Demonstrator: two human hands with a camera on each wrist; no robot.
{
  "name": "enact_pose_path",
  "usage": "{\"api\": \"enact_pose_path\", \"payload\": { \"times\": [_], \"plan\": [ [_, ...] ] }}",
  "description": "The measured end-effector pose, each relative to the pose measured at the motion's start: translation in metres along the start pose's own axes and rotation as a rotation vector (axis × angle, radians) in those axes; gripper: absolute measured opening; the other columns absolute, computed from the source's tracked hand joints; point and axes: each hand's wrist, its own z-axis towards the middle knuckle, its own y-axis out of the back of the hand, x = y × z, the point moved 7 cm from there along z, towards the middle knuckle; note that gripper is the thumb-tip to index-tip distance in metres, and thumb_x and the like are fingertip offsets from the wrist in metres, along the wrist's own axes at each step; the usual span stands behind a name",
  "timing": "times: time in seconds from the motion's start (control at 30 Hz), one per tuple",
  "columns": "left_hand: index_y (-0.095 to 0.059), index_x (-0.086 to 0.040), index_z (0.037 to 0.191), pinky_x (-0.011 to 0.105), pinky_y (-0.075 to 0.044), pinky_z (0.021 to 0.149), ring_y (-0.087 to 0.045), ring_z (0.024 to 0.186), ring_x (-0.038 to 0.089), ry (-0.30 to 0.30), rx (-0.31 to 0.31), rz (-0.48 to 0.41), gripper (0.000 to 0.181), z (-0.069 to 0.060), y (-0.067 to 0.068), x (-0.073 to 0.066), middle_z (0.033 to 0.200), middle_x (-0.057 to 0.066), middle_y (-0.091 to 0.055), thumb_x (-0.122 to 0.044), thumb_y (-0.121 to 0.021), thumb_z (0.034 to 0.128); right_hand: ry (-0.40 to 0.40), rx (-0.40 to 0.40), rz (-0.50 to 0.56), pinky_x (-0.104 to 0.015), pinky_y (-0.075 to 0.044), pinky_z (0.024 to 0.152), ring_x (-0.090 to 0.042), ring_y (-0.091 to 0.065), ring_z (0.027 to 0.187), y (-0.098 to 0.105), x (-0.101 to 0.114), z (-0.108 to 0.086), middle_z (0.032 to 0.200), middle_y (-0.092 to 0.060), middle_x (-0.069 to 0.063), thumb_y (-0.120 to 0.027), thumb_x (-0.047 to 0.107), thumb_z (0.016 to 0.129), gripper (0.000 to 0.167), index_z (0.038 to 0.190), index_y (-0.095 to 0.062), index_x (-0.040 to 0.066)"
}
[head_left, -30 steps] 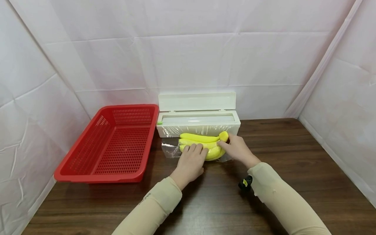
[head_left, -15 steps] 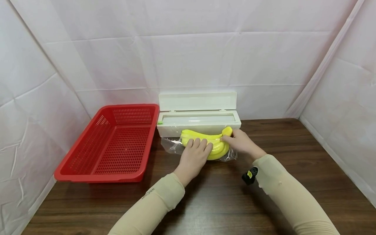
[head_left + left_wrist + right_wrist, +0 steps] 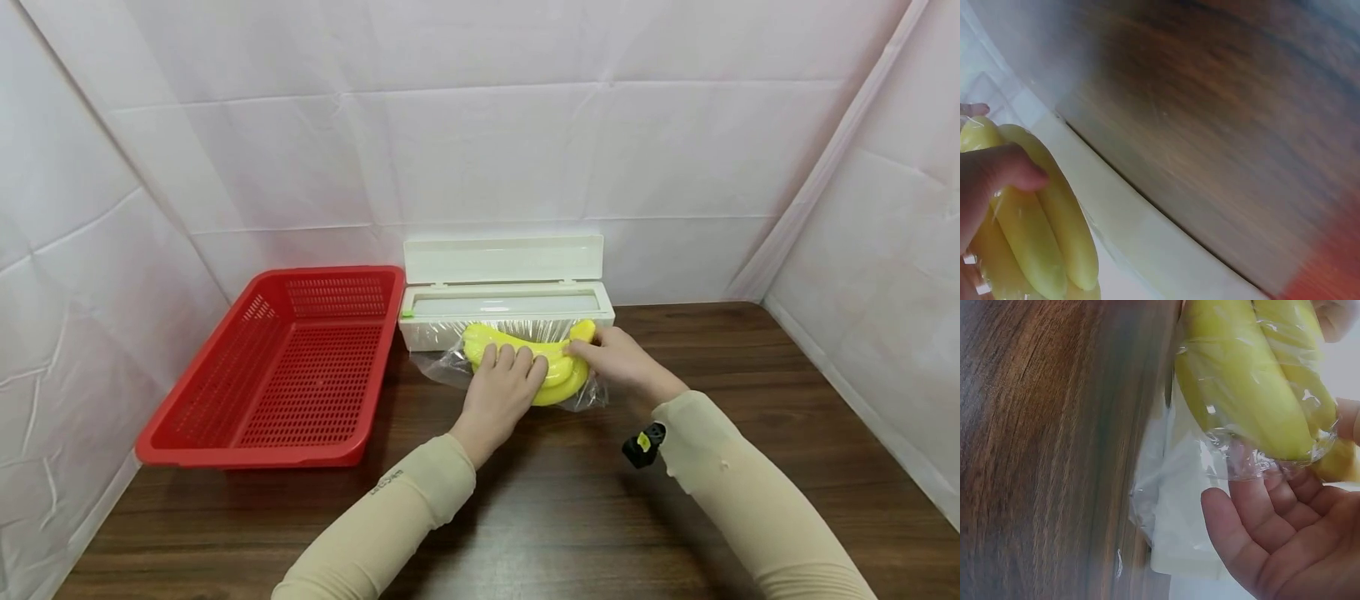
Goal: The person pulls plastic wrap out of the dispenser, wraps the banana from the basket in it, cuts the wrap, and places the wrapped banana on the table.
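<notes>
A bunch of yellow bananas [image 3: 562, 392], partly covered in clear cling film [image 3: 442, 368], is held just in front of a white wrap dispenser box. My left hand [image 3: 501, 396] grips the near side of the bunch; its thumb lies across the fruit [image 3: 1047, 250] in the left wrist view. At the stem end, my right hand [image 3: 624, 364] holds the bunch, thumb on the near side. Wrinkled film clings to the banana tips [image 3: 1297, 444] in the right wrist view, above the curled fingers [image 3: 1254, 506]. Film also stretches from the bunch to the box.
Behind the bunch stands the dispenser box [image 3: 423, 337], its lid [image 3: 502, 260] raised and a green slider [image 3: 407, 314] at its left end. A red perforated basket [image 3: 366, 400] is left of it on the dark wooden table [image 3: 555, 517]. White curtains enclose the back and sides.
The bunch has shifted slightly right and toward the box, its stem end turning upward. Both hands have moved with it. Loose film now sticks out more at the lower right.
</notes>
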Motion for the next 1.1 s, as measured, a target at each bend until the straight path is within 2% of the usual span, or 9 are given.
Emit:
{"api": "enact_pose_path", "payload": {
  "times": [0.13,0.3,0.43,0.5,0.63,0.73,0.8,0.9,1.1],
  "plan": [
    [-0.050,-0.014,0.101,0.032,-0.042,0.079,-0.050,0.077,0.019,0.000,-0.058,-0.020,0.018,0.000,0.003,0.004,0.085,0.000,-0.052,-0.009,-0.057,0.0855,-0.034,-0.042,-0.032,-0.030,-0.048,0.060,-0.018,-0.054,0.068,0.002,-0.002,0.000,0.089,-0.061,-0.009,-0.050,0.055,0.091,0.054,0.110,-0.060,0.005],
    [-0.052,-0.013,0.097,0.031,-0.042,0.073,-0.051,0.071,0.019,0.011,-0.116,-0.043,0.012,0.000,0.003,0.008,0.079,0.000,-0.052,-0.006,-0.048,0.0885,-0.076,-0.158,-0.080,-0.029,-0.048,0.067,-0.024,-0.058,0.087,0.010,-0.001,-0.006,0.112,-0.062,-0.013,-0.047,0.071,0.083,0.074,0.120,-0.059,0.008],
    [-0.054,-0.013,0.093,0.031,-0.042,0.070,-0.052,0.068,0.018,0.016,-0.164,-0.054,0.012,0.000,0.003,0.010,0.075,0.000,-0.052,-0.006,-0.045,0.0889,0.014,-0.318,-0.148,-0.038,-0.047,0.075,-0.028,-0.055,0.097,0.019,0.008,-0.017,0.120,-0.055,-0.017,-0.047,0.064,0.088,0.073,0.128,-0.053,0.003],
    [-0.054,-0.013,0.092,0.031,-0.042,0.069,-0.052,0.068,0.018,0.011,-0.170,-0.059,0.009,0.000,0.004,0.011,0.075,-0.001,-0.052,-0.008,-0.051,0.0856,0.149,-0.415,-0.203,-0.043,-0.046,0.082,-0.030,-0.052,0.101,0.021,0.020,-0.025,0.119,-0.053,-0.019,-0.053,0.052,0.090,0.063,0.125,-0.054,0.000],
    [-0.053,-0.013,0.096,0.032,-0.041,0.070,-0.053,0.071,0.019,-0.006,-0.137,-0.088,0.031,0.001,0.003,0.013,0.079,0.000,-0.055,-0.017,-0.069,0.0696,0.579,-0.533,-0.416,-0.049,-0.045,0.088,-0.033,-0.054,0.104,0.005,0.053,-0.048,0.113,-0.059,-0.019,-0.065,0.023,0.084,0.039,0.112,-0.059,-0.004],
    [-0.053,-0.012,0.099,0.033,-0.042,0.073,-0.055,0.075,0.019,-0.011,-0.105,-0.111,0.045,0.002,0.002,0.016,0.083,0.000,-0.057,-0.023,-0.077,0.0618,0.838,-0.515,-0.623,-0.047,-0.047,0.086,-0.032,-0.058,0.101,-0.020,0.069,-0.063,0.107,-0.063,-0.016,-0.069,0.018,0.076,0.039,0.108,-0.061,-0.003],
    [-0.054,-0.012,0.100,0.034,-0.044,0.075,-0.057,0.078,0.019,-0.012,-0.081,-0.120,0.046,0.002,0.001,0.017,0.086,0.000,-0.059,-0.025,-0.078,0.0626,0.903,-0.481,-0.725,-0.045,-0.047,0.086,-0.030,-0.059,0.103,-0.036,0.071,-0.067,0.109,-0.063,-0.013,-0.072,0.021,0.074,0.046,0.112,-0.060,-0.002],
    [-0.055,-0.012,0.104,0.035,-0.045,0.078,-0.059,0.082,0.018,-0.011,-0.028,-0.143,0.051,0.003,-0.002,0.018,0.091,0.000,-0.062,-0.030,-0.079,0.0629,0.868,-0.455,-0.809,-0.044,-0.045,0.093,-0.029,-0.056,0.110,-0.050,0.069,-0.067,0.116,-0.061,-0.013,-0.075,0.027,0.073,0.059,0.120,-0.057,-0.003],
    [-0.055,-0.011,0.111,0.035,-0.044,0.082,-0.060,0.090,0.017,0.008,0.073,-0.209,0.068,0.004,-0.007,0.024,0.100,0.000,-0.064,-0.041,-0.083,0.0578,0.746,-0.481,-0.848,-0.044,-0.042,0.097,-0.031,-0.052,0.114,-0.058,0.069,-0.057,0.120,-0.055,-0.015,-0.083,0.029,0.065,0.076,0.126,-0.050,-0.004]
  ]
}}
